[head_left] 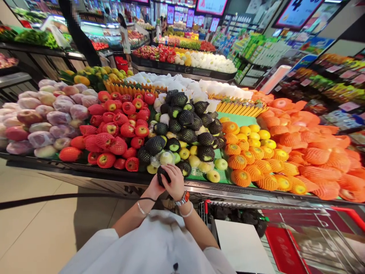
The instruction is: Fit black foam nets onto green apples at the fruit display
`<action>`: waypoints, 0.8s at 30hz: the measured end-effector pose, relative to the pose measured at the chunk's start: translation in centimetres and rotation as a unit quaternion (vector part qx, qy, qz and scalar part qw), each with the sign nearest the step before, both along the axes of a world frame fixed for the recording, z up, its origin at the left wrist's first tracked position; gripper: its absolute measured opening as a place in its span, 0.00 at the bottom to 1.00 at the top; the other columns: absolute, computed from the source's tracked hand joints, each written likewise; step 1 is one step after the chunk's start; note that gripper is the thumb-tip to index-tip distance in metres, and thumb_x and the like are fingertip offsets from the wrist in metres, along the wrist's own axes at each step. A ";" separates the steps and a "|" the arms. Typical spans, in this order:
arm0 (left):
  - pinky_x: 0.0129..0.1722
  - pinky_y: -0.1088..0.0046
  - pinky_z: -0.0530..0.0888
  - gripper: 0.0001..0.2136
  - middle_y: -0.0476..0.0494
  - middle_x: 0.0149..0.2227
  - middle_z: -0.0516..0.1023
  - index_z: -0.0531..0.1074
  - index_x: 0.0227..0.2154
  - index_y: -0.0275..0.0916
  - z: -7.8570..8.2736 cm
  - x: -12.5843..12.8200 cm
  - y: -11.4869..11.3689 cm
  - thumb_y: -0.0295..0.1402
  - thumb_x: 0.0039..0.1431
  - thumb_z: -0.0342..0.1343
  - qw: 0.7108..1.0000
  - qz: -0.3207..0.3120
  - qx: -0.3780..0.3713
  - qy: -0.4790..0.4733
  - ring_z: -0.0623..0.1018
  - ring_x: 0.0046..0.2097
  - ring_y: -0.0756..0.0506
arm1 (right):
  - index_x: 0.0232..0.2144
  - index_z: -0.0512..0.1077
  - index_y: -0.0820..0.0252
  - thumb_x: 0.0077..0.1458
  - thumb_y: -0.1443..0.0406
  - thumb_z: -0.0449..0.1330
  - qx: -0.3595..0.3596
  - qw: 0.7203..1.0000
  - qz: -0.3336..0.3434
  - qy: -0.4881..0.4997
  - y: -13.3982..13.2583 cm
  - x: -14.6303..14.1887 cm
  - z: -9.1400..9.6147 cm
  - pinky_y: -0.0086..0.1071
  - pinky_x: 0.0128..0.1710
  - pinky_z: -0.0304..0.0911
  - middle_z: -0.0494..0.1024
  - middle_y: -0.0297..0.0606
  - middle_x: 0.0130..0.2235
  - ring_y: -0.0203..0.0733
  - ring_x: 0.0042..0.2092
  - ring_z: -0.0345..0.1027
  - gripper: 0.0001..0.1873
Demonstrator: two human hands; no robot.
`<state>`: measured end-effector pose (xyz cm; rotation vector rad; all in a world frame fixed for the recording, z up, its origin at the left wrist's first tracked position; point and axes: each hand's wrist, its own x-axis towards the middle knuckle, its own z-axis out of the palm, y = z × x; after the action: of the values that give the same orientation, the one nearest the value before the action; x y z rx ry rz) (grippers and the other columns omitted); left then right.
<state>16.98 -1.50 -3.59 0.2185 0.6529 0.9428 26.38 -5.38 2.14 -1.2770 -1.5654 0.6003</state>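
Close to my body, at the front edge of the fruit stand, both my hands are wrapped round one fruit in a black foam net (162, 176). My left hand (156, 188) cups it from the left and below. Over its right side and top curl the fingers of my right hand (174, 182). The fruit itself is mostly hidden by the net and fingers. Just beyond my hands lies a pile of green-yellow fruits in black nets (186, 118). A pale fruit in clear wrap (167, 157) sits right above my fingers.
Red-netted apples (114, 129) and plastic-wrapped fruits (57, 110) fill the stand's left. Orange-netted fruits (322, 152) are heaped at the right. A shopping cart (288, 247) with a white box (242, 247) stands close on my right. A person (124, 34) stands in the background.
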 end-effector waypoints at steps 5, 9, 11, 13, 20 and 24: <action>0.44 0.66 0.76 0.12 0.43 0.37 0.79 0.72 0.43 0.38 0.7 -0.3 0.2 0.36 0.58 0.52 0.999 0.007 -0.027 0.019 0.78 0.41 0.43 | 0.51 0.70 0.49 0.53 0.61 0.58 -0.008 1.000 0.012 -0.011 0.2 0.2 0.2 0.49 0.61 0.47 0.71 0.39 0.53 0.51 0.58 0.56 0.21; 0.48 0.65 0.72 0.13 0.41 0.40 0.79 0.74 0.41 0.37 1.9 0.0 0.3 0.38 0.57 0.54 0.997 0.058 0.006 0.053 0.76 0.46 0.42 | 0.51 0.68 0.54 0.49 0.59 0.62 -0.029 0.987 -0.075 0.137 1.4 1.0 -0.7 0.46 0.59 0.52 0.71 0.41 0.51 0.48 0.54 0.61 0.25; 0.53 0.63 0.68 0.15 0.41 0.45 0.77 0.74 0.42 0.37 2.5 0.4 0.2 0.40 0.56 0.54 0.986 0.084 0.099 0.101 0.73 0.51 0.41 | 0.54 0.64 0.54 0.51 0.58 0.59 -0.044 0.952 -0.143 0.268 1.9 1.2 -1.5 0.43 0.58 0.53 0.70 0.39 0.52 0.44 0.52 0.63 0.28; 0.57 0.59 0.63 0.18 0.40 0.49 0.74 0.72 0.45 0.38 3.0 0.7 0.0 0.43 0.55 0.55 0.943 0.099 0.246 0.203 0.70 0.54 0.40 | 0.56 0.61 0.53 0.53 0.56 0.56 -0.071 0.891 -0.161 0.418 2.3 1.1 -2.2 0.40 0.57 0.55 0.70 0.37 0.52 0.41 0.51 0.65 0.28; 0.57 0.51 0.62 0.27 0.35 0.56 0.67 0.64 0.53 0.41 3.5 -0.4 0.4 0.41 0.50 0.60 0.611 0.087 0.636 0.463 0.67 0.57 0.36 | 0.42 0.74 0.55 0.51 0.56 0.56 -0.252 0.670 -0.022 0.698 1.8 -0.1 -3.4 0.35 0.52 0.63 0.79 0.32 0.42 0.38 0.44 0.72 0.17; 0.50 0.56 0.70 0.15 0.39 0.44 0.74 0.69 0.45 0.41 3.7 -0.2 0.4 0.32 0.53 0.57 0.603 0.130 0.631 0.471 0.73 0.49 0.40 | 0.45 0.73 0.52 0.53 0.57 0.55 -0.204 0.660 -0.021 0.723 1.6 -1.0 -3.1 0.33 0.53 0.61 0.79 0.31 0.45 0.35 0.46 0.71 0.18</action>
<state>16.81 -1.06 0.09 2.0799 0.8545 1.4345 25.43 -3.81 -0.98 -0.6329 -0.0166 1.4871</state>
